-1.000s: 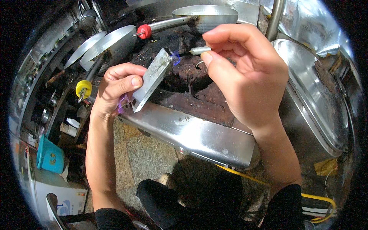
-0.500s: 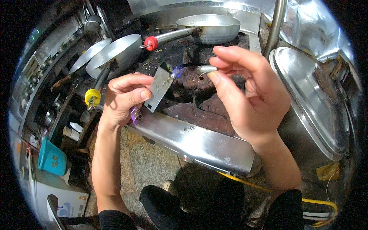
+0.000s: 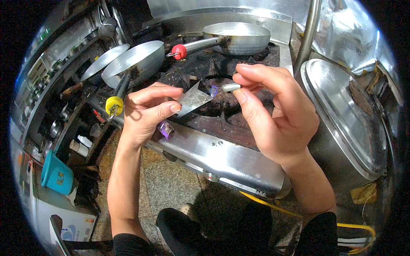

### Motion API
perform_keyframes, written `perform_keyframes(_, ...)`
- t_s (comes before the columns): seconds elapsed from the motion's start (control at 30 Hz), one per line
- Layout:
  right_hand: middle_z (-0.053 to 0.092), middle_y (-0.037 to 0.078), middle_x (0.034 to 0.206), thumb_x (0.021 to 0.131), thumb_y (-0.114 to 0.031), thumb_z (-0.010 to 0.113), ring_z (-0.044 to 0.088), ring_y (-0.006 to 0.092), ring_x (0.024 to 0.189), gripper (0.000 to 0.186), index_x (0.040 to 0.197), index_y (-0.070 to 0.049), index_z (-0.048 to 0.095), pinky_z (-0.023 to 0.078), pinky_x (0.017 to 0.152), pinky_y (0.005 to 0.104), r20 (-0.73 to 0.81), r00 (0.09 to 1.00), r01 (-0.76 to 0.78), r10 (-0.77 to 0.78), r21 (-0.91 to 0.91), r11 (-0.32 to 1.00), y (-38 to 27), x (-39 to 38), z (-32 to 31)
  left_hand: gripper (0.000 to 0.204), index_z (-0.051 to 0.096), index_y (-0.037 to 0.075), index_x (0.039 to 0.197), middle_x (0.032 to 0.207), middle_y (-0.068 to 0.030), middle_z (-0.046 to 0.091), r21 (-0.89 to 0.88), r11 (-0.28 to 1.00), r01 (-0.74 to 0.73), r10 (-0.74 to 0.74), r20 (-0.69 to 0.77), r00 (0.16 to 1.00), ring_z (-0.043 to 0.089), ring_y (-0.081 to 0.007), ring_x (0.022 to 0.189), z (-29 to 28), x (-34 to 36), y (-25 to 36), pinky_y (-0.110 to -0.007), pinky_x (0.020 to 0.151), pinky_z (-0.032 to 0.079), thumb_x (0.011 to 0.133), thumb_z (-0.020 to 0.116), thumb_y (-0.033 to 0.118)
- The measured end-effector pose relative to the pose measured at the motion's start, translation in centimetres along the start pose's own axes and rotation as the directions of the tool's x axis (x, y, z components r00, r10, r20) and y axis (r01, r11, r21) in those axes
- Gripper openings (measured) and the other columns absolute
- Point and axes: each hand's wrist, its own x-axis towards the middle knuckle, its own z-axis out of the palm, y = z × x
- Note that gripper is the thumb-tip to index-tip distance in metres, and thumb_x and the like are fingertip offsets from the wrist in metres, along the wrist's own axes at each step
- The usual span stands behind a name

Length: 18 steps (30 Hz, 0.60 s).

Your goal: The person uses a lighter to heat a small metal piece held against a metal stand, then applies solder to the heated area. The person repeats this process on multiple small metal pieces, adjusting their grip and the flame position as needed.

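Both hands up over the stove (image 3: 222,145), plate in left, small cylinder in right
Left hand (image 3: 145,112): thumb and index clamped on a thin metal plate (image 3: 193,102), held tilted, far end toward the right hand; purple lighter-like object (image 3: 165,129) under the thumb, sticking out of the same hand, grip on it can't tell. Right hand (image 3: 282,113): thumb and a fingertip pinched on a short silver cylinder (image 3: 231,87), which finger backs it can't tell, other fingers curled. Small purple bit (image 3: 214,91) between plate end and cylinder, too small to tell what it is or whether it touches either. Plate and cylinder both in the air above the burner area, red-tipped pan (image 3: 239,40) behind, yellow-tipped pan (image 3: 136,64) back left
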Motion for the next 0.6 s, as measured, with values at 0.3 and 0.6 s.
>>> perform_keyframes(0.3,0.069,0.018,0.107,0.083,0.013,0.067,0.069,0.0203,0.092,0.036,0.118,0.006,0.062,0.054,0.082,0.0283,0.015,0.999,0.041,-0.041,-0.035,0.999,-0.41,0.22,-0.06,0.030,0.074,-0.003,0.104,0.095,-0.0093,0.070,0.018,1.000,-0.021,0.020,0.015,1.000,0.064,-0.0154,0.087,0.16,0.10,0.05,-0.027,0.078,0.051,0.076,0.082,0.001)
perform_keyframes(0.6,0.070,0.018,0.105,0.082,0.015,0.068,0.070,0.0204,0.090,0.037,0.118,0.006,0.063,0.055,0.080,0.0280,0.045,0.998,0.043,-0.041,-0.066,0.997,-0.37,0.25,0.01,0.028,0.074,-0.003,0.104,0.094,-0.0090,0.070,0.057,0.998,-0.002,0.001,0.017,1.000,0.064,-0.0153,0.087,0.21,0.15,0.40,-0.027,0.079,0.051,0.077,0.082,0.002)
